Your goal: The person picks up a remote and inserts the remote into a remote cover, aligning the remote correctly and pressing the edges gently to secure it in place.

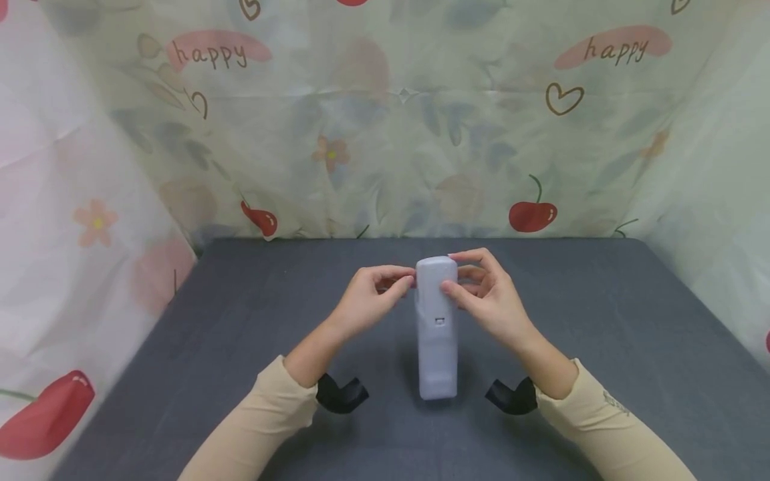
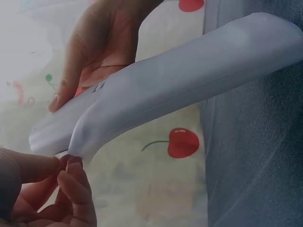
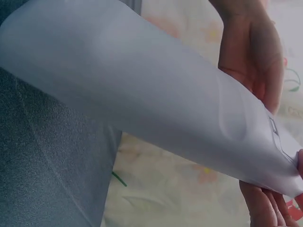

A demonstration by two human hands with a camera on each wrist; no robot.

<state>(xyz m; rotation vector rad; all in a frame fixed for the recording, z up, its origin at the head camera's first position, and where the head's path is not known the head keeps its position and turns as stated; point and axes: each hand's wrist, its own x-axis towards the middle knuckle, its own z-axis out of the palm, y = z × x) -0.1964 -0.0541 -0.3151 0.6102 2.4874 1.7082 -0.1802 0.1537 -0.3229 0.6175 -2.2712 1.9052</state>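
Observation:
A long, pale grey-lilac plastic device (image 1: pixel 438 354) stands upright between the hands, its lower end close over the dark table. It has a rounded top and a small rectangular slot on the side facing me. My right hand (image 1: pixel 492 297) holds the upper part, thumb on the near face and fingers along the right side and top. At the upper left edge, my left hand (image 1: pixel 368 299) pinches with thumb and fingertips. The left wrist view shows those fingertips at a stepped lip of the casing (image 2: pixel 156 82); what exactly they pinch is hidden.
The dark grey tabletop (image 1: pixel 271 374) spreads beneath both arms. A printed curtain (image 1: pixel 409 160) with cherries and hearts stands behind it and along both sides. Black bands (image 1: pixel 343 394) hang at the wrists, below the light sleeves.

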